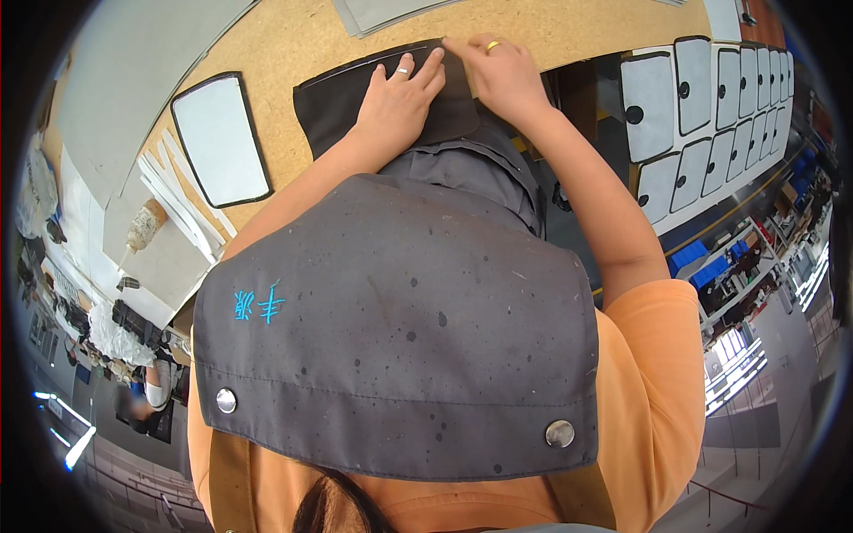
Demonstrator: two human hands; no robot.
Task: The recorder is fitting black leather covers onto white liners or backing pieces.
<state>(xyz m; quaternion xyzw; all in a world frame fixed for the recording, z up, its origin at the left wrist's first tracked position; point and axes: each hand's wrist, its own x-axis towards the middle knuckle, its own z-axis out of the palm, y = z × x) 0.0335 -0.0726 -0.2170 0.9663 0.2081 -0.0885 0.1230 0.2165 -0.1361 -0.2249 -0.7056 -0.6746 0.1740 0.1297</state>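
A black, leather-like panel lies at the near edge of the tan work board, with a thin pale line along its far edge. My left hand rests on it, fingers spread and pressing down, a silver ring on one finger. At the panel's far right corner, my right hand has its thumb and forefinger pinched on the edge; a gold ring shows on this hand. The near side of the panel meets my grey apron. What lies under my right fingertips is hidden.
Left on the board lies a white panel with black edging. Nearby are white strips and a stained bottle-like thing. Several black-edged white pieces with black discs lie in rows at right. A person is at lower left.
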